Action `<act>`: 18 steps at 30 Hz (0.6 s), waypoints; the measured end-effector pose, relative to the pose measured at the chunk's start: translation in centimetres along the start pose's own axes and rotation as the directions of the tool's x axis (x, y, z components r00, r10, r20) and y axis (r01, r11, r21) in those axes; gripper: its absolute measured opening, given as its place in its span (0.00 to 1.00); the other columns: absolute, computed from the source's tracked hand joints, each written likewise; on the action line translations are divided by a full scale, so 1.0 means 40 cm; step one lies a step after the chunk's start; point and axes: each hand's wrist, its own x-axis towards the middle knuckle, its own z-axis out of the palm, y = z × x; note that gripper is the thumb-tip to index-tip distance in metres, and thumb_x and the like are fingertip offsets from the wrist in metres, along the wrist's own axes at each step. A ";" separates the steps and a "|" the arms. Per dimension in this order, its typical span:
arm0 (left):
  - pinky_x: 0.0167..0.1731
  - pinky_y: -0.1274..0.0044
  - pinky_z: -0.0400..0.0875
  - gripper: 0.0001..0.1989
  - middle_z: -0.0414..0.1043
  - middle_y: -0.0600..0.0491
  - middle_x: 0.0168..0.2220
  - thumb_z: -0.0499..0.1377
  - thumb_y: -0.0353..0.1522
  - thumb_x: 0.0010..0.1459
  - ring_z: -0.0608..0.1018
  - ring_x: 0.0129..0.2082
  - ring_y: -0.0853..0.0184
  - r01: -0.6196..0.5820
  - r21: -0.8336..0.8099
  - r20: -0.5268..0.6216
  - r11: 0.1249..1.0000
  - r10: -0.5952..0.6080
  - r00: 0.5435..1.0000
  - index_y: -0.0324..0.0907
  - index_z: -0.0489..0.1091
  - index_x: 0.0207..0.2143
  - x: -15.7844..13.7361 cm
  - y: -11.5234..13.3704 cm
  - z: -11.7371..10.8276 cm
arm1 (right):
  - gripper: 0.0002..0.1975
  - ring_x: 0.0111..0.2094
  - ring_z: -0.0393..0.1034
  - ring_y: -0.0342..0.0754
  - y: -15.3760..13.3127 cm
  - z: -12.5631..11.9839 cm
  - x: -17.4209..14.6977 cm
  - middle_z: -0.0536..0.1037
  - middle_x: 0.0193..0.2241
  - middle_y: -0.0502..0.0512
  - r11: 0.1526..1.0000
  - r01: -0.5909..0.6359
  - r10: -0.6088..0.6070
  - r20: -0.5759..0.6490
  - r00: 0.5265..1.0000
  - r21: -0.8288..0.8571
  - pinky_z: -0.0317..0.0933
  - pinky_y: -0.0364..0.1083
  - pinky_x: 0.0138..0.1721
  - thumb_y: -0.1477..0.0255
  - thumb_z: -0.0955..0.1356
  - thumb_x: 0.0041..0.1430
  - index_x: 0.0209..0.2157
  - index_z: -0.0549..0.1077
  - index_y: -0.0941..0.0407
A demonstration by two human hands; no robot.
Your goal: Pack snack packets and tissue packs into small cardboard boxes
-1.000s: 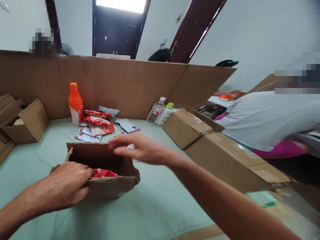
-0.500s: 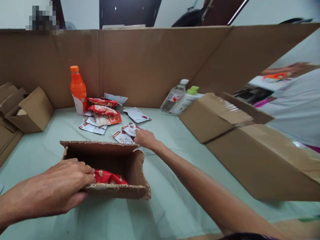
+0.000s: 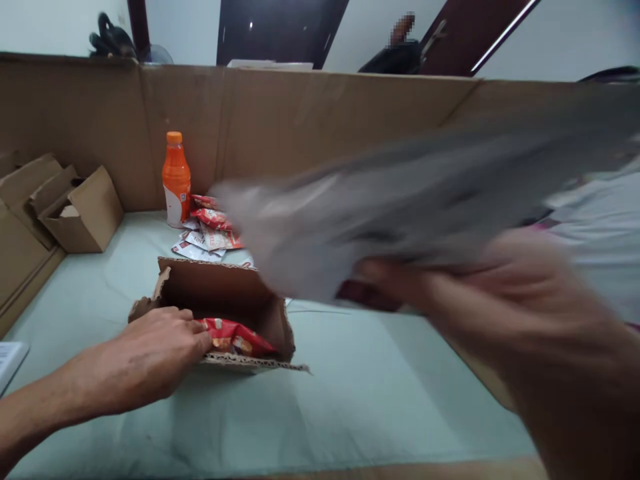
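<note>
My left hand point(image 3: 157, 347) is closed over the near wall of an open cardboard box point(image 3: 215, 273), its fingertips inside and against a red snack packet point(image 3: 237, 337). That packet lies along the near side of the box. Close to the camera, my right hand point(image 3: 500, 320) pinches a silvery-white sachet point(image 3: 400, 200) by its lower edge; both are smeared by motion. The sachet is raised above the table and reaches over the right end of the box. It hides much of the middle and right of the view.
An orange-capped bottle point(image 3: 176, 180) stands at the back beside a pile of red packets point(image 3: 213, 219) and white sachets point(image 3: 197, 250). Smaller cardboard boxes point(image 3: 83, 210) are on the left. A tall cardboard wall point(image 3: 280, 127) runs along the back. A person's pale clothing point(image 3: 605, 227) shows at right.
My right hand has come up from the sachets on the table toward the camera, now holding one. My left hand stays at the box. The view has shifted, covering the clear bottle.
</note>
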 end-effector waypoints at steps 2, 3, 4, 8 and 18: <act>0.44 0.71 0.73 0.18 0.80 0.50 0.38 0.50 0.18 0.58 0.80 0.40 0.61 0.016 -0.004 -0.009 1.000 -0.016 1.000 0.44 0.75 0.40 0.000 0.003 0.002 | 0.08 0.22 0.66 0.47 -0.058 0.070 0.021 0.75 0.22 0.49 0.967 0.077 -0.018 0.239 0.971 -0.242 0.60 0.47 0.25 0.69 0.65 0.63 0.29 0.74 0.49; 0.44 0.70 0.74 0.18 0.80 0.50 0.40 0.51 0.19 0.58 0.81 0.41 0.60 0.029 0.006 -0.003 1.000 -0.029 1.000 0.44 0.74 0.42 0.000 0.005 0.002 | 0.08 0.22 0.66 0.47 -0.075 0.108 0.038 0.76 0.22 0.51 0.920 0.112 0.037 0.367 0.930 -0.376 0.58 0.46 0.24 0.73 0.65 0.61 0.29 0.74 0.51; 0.43 0.70 0.74 0.18 0.80 0.49 0.41 0.52 0.19 0.57 0.81 0.40 0.59 0.045 0.021 0.007 0.999 -0.045 0.999 0.43 0.75 0.42 0.000 0.007 0.001 | 0.08 0.22 0.68 0.48 -0.084 0.144 0.058 0.77 0.23 0.53 0.853 0.138 0.124 0.452 0.883 -0.503 0.56 0.46 0.24 0.76 0.65 0.59 0.30 0.75 0.53; 0.37 0.68 0.75 0.12 0.80 0.47 0.35 0.54 0.20 0.55 0.81 0.34 0.57 0.096 0.079 0.047 0.992 -0.100 0.994 0.41 0.74 0.33 -0.006 0.022 -0.009 | 0.12 0.37 0.78 0.55 -0.068 0.261 0.132 0.83 0.36 0.66 0.667 0.283 0.344 0.622 0.704 -0.689 0.61 0.47 0.31 0.78 0.65 0.62 0.44 0.78 0.61; 0.43 0.61 0.75 0.11 0.79 0.45 0.43 0.58 0.28 0.58 0.81 0.43 0.50 0.222 0.079 0.172 0.972 -0.232 0.957 0.42 0.75 0.44 0.009 -0.006 -0.029 | 0.24 0.58 0.73 0.54 -0.031 0.204 0.144 0.76 0.61 0.60 0.919 0.216 0.118 0.755 0.645 -0.328 0.66 0.49 0.56 0.75 0.67 0.65 0.62 0.71 0.57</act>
